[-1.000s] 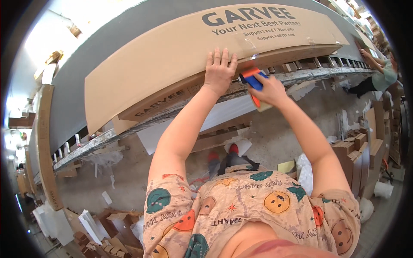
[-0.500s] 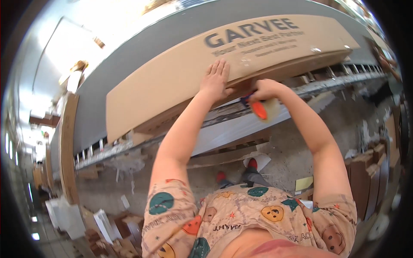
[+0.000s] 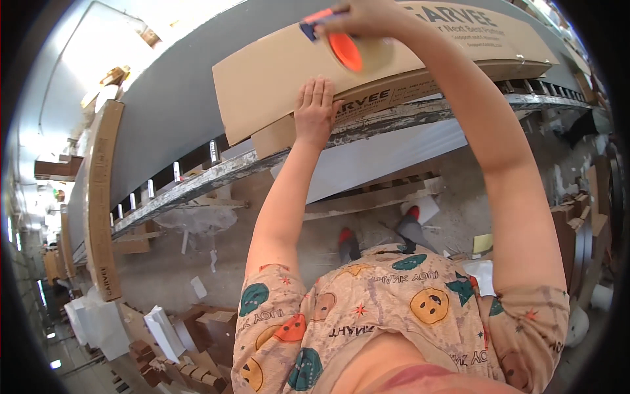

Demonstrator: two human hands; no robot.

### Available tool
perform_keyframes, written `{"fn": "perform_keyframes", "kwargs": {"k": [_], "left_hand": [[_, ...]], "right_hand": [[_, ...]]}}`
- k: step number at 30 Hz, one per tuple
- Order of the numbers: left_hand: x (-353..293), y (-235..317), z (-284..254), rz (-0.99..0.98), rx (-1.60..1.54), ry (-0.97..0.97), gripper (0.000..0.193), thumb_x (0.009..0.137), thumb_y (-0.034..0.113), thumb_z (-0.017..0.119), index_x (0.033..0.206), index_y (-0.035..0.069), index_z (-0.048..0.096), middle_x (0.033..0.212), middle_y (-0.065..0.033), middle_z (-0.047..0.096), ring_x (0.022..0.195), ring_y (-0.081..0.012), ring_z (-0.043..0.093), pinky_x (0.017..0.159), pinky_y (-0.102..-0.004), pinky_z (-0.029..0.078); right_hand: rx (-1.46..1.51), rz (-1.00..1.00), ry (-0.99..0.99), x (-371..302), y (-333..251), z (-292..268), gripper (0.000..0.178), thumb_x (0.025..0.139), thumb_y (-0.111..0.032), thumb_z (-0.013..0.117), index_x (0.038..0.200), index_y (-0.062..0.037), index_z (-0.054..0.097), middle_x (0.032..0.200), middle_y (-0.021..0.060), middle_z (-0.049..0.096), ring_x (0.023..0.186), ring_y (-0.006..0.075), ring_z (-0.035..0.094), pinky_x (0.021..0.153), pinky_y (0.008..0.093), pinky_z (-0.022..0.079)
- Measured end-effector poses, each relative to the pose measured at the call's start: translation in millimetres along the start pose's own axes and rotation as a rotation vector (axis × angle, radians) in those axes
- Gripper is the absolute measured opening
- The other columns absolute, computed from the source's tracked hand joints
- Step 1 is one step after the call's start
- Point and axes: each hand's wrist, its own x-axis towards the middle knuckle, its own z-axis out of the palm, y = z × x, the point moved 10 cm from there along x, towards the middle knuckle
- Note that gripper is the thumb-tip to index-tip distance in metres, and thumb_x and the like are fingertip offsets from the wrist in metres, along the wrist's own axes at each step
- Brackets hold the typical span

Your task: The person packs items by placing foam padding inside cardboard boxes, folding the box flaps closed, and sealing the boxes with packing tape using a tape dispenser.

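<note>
A long cardboard box (image 3: 262, 79) with dark printing lies on the grey conveyor (image 3: 157, 131). My left hand (image 3: 315, 110) rests flat on the box near its front edge, fingers stretched out and holding nothing. Above the box, my right hand (image 3: 364, 18) is wrapped round a tape dispenser (image 3: 344, 51) with an orange hub and a dark blue part. The roll of tape on it is smeared by motion. My right forearm hides part of the box's printed top.
The conveyor's chipped metal rail (image 3: 197, 187) runs along its near side. At the left, a tall narrow carton (image 3: 104, 203) stands upright. Flattened cardboard (image 3: 577, 223) is stacked at the right, and white foam pieces (image 3: 164, 333) lie at the lower left.
My right hand has lifted the tape dispenser from the box's front side to above its top, farther left. In view, the box's left end now sits farther right, and its printed front side shows.
</note>
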Motion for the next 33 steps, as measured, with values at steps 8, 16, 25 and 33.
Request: {"fn": "perform_keyframes", "kwargs": {"k": [8, 16, 25, 33], "left_hand": [[-20, -22, -13, 0.049, 0.000, 0.058, 0.039, 0.088, 0.019, 0.058, 0.124, 0.005, 0.057, 0.128, -0.0117, 0.056, 0.122, -0.0280, 0.050, 0.106, -0.0408, 0.036], [-1, -14, -9, 0.029, -0.065, -0.020, 0.042, 0.087, 0.025, 0.060, 0.123, 0.004, 0.057, 0.129, -0.0149, 0.055, 0.124, -0.0291, 0.048, 0.106, -0.0407, 0.035], [36, -10, 53, -0.244, 0.170, -0.619, 0.096, 0.071, 0.047, 0.074, 0.143, 0.003, 0.027, 0.150, -0.0151, 0.027, 0.141, -0.0283, 0.023, 0.115, -0.0413, 0.018], [-55, 75, 9, -0.799, -0.087, 0.058, 0.056, 0.085, 0.036, 0.065, 0.122, -0.004, 0.054, 0.121, -0.0202, 0.057, 0.118, -0.0336, 0.050, 0.104, -0.0429, 0.033]], "right_hand": [[-0.179, 0.133, 0.018, -79, 22, 123, 0.056, 0.073, -0.053, 0.060, 0.113, -0.0144, 0.062, 0.087, 0.0201, 0.066, 0.083, 0.0351, 0.066, 0.075, 0.0415, 0.053], [-0.130, 0.294, -0.212, -80, 42, 181, 0.045, 0.068, -0.039, 0.060, 0.099, -0.0073, 0.069, 0.089, 0.0192, 0.068, 0.086, 0.0319, 0.066, 0.076, 0.0412, 0.054], [0.534, 0.103, -0.419, -89, 130, 223, 0.070, 0.055, -0.054, 0.078, 0.103, -0.0035, 0.070, 0.097, 0.0151, 0.068, 0.097, 0.0258, 0.062, 0.084, 0.0345, 0.048], [1.355, 0.007, -0.375, -168, 217, 85, 0.071, 0.063, -0.022, 0.074, 0.128, -0.0001, 0.055, 0.118, 0.0128, 0.060, 0.107, 0.0208, 0.057, 0.097, 0.0325, 0.041]]}}
